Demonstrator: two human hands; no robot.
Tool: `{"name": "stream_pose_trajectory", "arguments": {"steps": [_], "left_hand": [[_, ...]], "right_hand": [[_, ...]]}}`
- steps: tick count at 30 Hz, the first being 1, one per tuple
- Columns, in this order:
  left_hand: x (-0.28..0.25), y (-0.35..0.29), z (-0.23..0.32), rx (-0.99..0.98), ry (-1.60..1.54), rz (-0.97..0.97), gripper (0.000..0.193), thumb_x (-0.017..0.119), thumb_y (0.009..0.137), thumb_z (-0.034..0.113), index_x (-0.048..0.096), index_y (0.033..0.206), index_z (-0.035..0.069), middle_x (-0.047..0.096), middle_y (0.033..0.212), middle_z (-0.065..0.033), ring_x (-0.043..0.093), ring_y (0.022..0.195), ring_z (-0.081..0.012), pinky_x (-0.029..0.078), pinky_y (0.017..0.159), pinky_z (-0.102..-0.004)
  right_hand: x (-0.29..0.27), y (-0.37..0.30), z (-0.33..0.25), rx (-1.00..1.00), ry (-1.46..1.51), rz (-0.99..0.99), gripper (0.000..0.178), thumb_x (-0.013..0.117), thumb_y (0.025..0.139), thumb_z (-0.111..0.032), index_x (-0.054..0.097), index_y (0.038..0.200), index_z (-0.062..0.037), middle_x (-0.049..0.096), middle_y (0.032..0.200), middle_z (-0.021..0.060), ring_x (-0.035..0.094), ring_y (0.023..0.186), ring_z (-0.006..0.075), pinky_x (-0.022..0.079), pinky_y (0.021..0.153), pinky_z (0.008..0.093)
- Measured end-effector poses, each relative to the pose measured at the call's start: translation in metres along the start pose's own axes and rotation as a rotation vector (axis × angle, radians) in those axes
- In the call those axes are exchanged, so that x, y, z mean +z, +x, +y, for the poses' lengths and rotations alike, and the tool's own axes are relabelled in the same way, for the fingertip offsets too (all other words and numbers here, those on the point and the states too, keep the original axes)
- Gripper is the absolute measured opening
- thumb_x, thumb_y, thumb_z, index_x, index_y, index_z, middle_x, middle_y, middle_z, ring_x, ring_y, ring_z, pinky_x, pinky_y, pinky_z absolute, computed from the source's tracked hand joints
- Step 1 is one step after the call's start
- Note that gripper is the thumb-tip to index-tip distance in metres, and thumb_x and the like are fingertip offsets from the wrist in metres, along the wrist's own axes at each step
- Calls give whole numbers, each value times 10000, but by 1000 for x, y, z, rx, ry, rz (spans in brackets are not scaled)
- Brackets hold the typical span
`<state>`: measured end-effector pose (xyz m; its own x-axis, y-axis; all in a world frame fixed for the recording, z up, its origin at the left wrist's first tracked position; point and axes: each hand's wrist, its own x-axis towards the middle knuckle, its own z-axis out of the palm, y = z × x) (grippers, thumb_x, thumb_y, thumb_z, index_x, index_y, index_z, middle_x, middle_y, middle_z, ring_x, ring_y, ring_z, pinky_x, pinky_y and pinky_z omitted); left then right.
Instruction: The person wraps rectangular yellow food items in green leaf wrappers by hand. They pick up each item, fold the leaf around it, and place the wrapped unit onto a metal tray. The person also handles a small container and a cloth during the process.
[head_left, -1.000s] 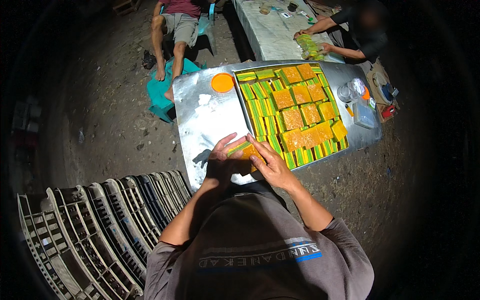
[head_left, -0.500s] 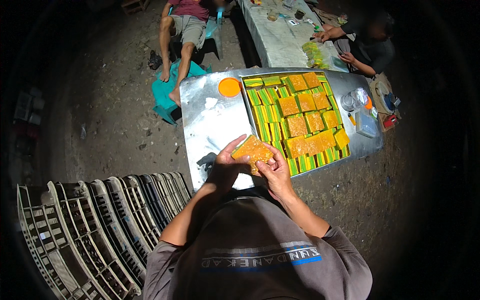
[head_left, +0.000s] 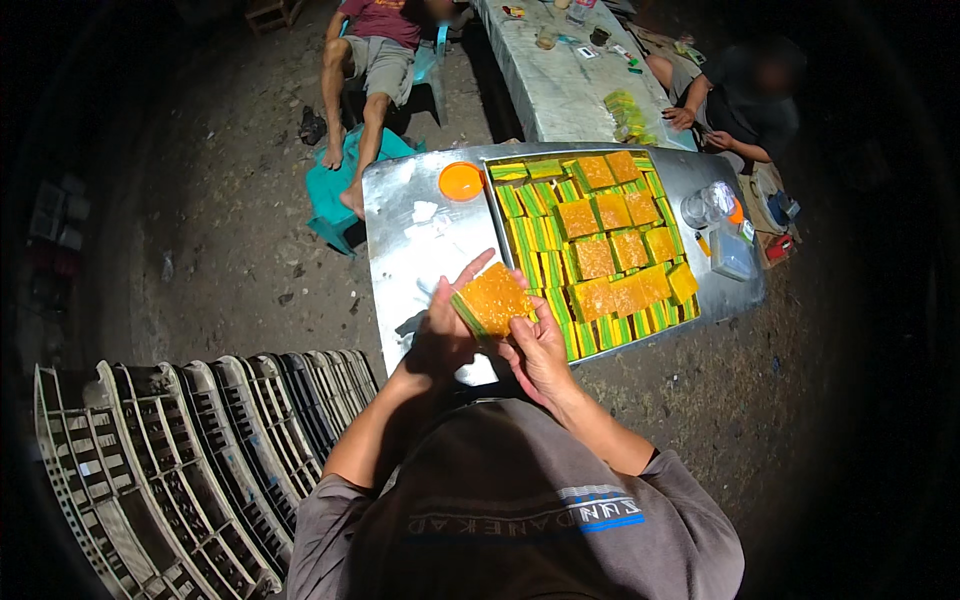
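Observation:
Between my two hands, above the near edge of the metal table, is a square piece of layered cake (head_left: 494,300) with an orange, glossy top and green-and-yellow striped sides. My left hand (head_left: 447,322) supports its left side, one finger stretched along the far edge. At the lower right corner, my right hand (head_left: 538,348) pinches it between thumb and fingers. Just beyond, a wide tray (head_left: 495,222) holds rows of similar cake pieces (head_left: 530,232) standing on edge. Several cake squares (head_left: 597,256) lie flat on top of those rows, orange side up.
On the metal table (head_left: 395,230) are an orange lid (head_left: 461,181), clear jars (head_left: 712,203) and a clear plastic box (head_left: 733,254). Plastic crates (head_left: 180,470) line my lower left. Two people sit beyond, one beside a long table (head_left: 560,95) bearing green-yellow packets (head_left: 628,115).
The cake piece has turned in my hands and shifted slightly left, showing more of its striped left side. My right hand has moved slightly down. The person at far right has drawn their hands together.

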<state>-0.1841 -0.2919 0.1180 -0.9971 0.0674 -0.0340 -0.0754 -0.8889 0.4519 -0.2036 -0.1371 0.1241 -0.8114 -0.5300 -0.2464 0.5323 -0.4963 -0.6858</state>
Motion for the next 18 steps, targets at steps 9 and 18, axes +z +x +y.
{"name": "stream_pose_trajectory", "arguments": {"steps": [9, 18], "left_hand": [[15, 0, -7, 112, -31, 5, 747, 536, 963, 444, 268, 1533, 43, 571, 1178, -138, 588, 1115, -257, 498, 982, -399], [23, -12, 3, 154, 68, 250, 688, 521, 964, 415, 329, 1503, 34, 583, 1288, -199, 622, 1109, -289, 514, 955, -413]], "right_hand": [[-37, 31, 26, -502, -738, 68, 498, 669, 800, 156, 408, 1159, -70, 592, 987, 73, 561, 807, 76, 470, 695, 210], [-18, 30, 20, -294, -626, 38, 444, 677, 842, 69, 428, 1180, -75, 580, 1043, 79, 598, 939, 144, 503, 815, 271]]}}
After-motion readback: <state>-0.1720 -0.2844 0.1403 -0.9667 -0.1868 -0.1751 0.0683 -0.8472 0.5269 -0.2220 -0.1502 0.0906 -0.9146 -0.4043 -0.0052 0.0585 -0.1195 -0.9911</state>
